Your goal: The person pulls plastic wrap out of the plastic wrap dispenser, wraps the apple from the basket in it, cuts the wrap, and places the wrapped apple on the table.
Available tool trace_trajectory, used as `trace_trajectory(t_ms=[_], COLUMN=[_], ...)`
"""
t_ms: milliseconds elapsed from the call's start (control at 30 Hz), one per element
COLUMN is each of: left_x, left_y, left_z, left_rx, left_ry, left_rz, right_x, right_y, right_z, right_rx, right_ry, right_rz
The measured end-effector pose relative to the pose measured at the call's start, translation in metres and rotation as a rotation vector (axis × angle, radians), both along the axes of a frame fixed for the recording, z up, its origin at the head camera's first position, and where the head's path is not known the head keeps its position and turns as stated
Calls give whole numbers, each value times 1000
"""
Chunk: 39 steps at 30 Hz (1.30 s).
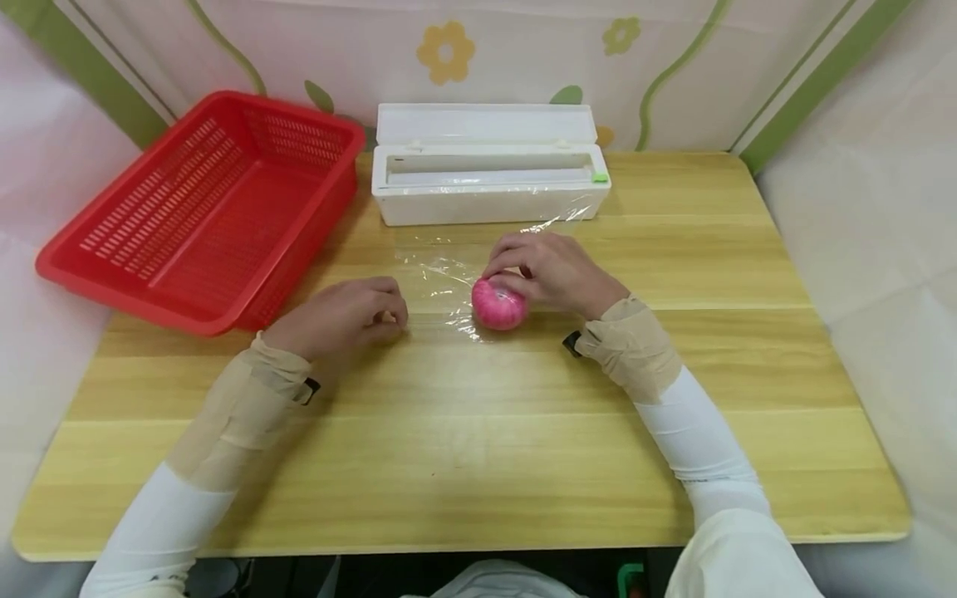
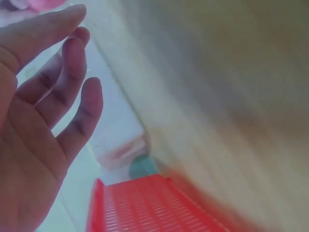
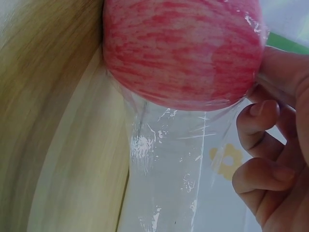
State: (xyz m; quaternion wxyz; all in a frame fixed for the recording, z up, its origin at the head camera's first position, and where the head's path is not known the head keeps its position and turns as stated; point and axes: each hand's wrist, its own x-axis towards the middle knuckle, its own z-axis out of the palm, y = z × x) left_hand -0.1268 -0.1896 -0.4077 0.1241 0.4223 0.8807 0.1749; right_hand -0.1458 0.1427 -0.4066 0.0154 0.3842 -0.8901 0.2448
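A pink-red apple (image 1: 499, 311) rests on the wooden table, with clear cling film (image 3: 166, 159) stretched over its skin and away from it. My right hand (image 1: 553, 270) is at the apple's top, thumb and forefinger pinching the film against it; the other fingers are bent. To the left, my left hand (image 1: 347, 314) hovers just above the table, apart from the apple. Its fingers (image 2: 75, 63) are loosely bent, and nothing shows between them in the left wrist view. Film also lies on the table between both hands.
Behind the apple stands a white cling film box (image 1: 489, 203) with its lid raised and film trailing from its front right. A red plastic basket (image 1: 299, 266) stands at the back left, close to my left hand. A flower-patterned sheet (image 1: 508, 66) hangs behind the table.
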Motion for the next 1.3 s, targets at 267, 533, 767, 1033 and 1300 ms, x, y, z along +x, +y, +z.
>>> trace_trajectory(t_ms=[267,533,767,1033,1300], left_x=[-2,-5,-4,-2,-2], left_y=[6,13,30,56,81], left_z=[18,34,45,55,52], left_rx=[28,90,137,140,202], left_ry=[60,109,148,252,333], left_rz=[-9,-43,-59,-93,-114], right_x=[1,-1,1,1,0], right_y=[-1,-1,-1,0,0], right_z=[1,1,1,0,-1], right_rx=[8,6,-12,-22,-40], right_ry=[-19,-21,-31,-12,-21], right_rz=[-8,-9,3,8,17])
